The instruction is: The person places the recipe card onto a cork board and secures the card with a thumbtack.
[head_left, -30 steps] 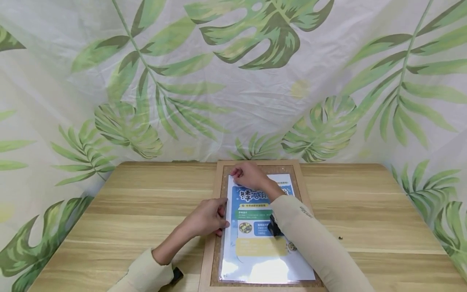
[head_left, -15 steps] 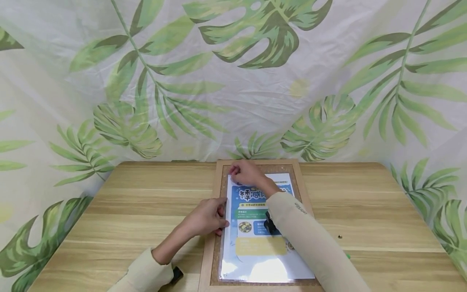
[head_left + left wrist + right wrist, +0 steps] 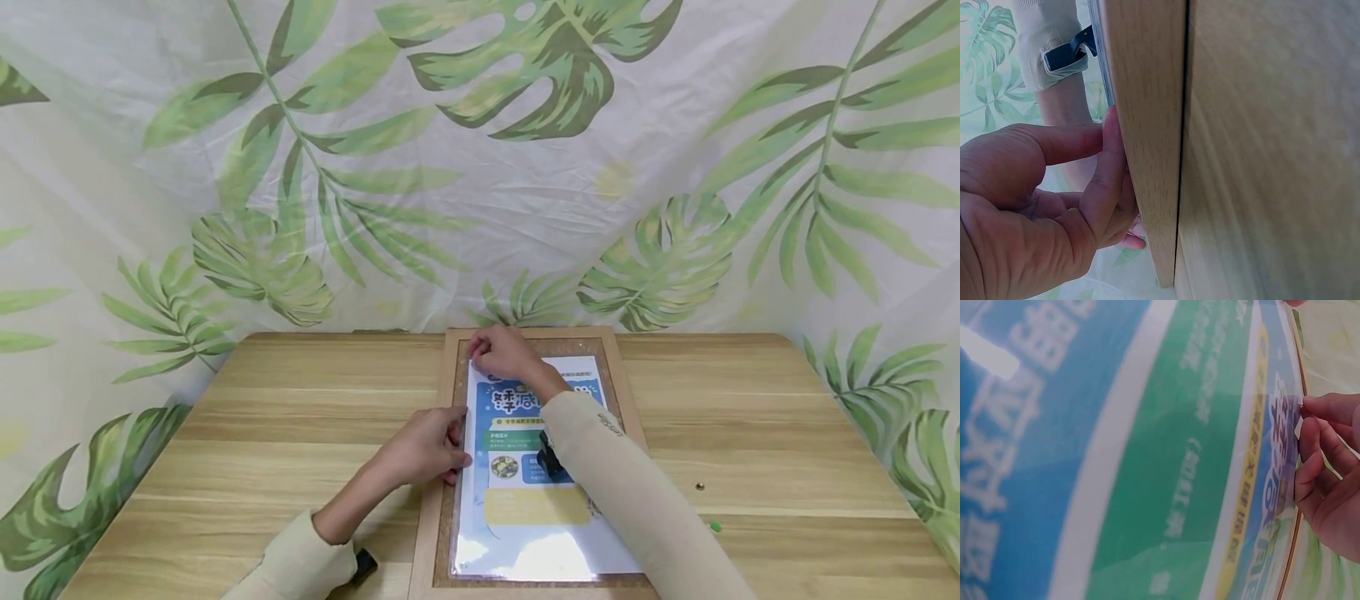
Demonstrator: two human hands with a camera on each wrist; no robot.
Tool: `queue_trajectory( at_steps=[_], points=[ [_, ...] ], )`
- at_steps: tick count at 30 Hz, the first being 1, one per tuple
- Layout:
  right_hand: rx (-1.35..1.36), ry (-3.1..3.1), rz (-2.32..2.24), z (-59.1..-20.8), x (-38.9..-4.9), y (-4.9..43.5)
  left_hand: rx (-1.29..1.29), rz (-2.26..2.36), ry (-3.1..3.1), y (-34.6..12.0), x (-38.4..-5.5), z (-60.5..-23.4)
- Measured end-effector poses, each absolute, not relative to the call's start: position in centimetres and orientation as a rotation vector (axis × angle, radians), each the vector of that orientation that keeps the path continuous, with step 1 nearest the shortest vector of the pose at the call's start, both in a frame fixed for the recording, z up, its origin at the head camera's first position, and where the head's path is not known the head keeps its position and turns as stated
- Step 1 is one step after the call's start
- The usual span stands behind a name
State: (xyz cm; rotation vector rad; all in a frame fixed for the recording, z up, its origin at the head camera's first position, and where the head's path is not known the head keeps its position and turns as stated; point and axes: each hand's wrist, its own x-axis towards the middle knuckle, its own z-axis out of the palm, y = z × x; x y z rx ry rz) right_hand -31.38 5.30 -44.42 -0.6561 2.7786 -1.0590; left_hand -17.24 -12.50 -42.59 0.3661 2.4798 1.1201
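A glossy printed poster lies on a wood-framed cork board. My left hand rests at the poster's left edge, thumb and forefinger touching it; in the left wrist view this hand is beside the wooden frame. At the poster's top left corner, my right hand pinches a tiny thing. The right wrist view shows it as a small pale thumbtack between thumb and finger of the right hand, against the poster's edge; the fingers hide most of it.
On the wooden table, right of the board, lie a small brass-coloured tack and a small green piece. A leaf-patterned cloth hangs behind the table. Black wrist mounts sit at both sleeves.
The right forearm has shifted slightly left, uncovering the green piece on the table. The right hand stays at the corner, with small finger movements. The left hand has not moved.
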Motion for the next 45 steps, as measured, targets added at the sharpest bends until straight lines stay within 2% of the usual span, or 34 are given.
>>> queue_trajectory(
  at_steps=[15,30,45],
  points=[
    [-0.465,2.739,-1.076,-44.2,-31.6,4.8,0.396,1.099,2.495,-12.5,-17.4,-42.5],
    [-0.4,2.71,-1.156,-44.5,-32.1,5.2,0.373,1.103,2.483,-12.5,-17.4,-42.6],
    [-0.226,2.815,-1.015,-44.2,-31.8,4.2,0.373,1.092,2.5,-12.4,-17.3,-42.5]
  ],
)
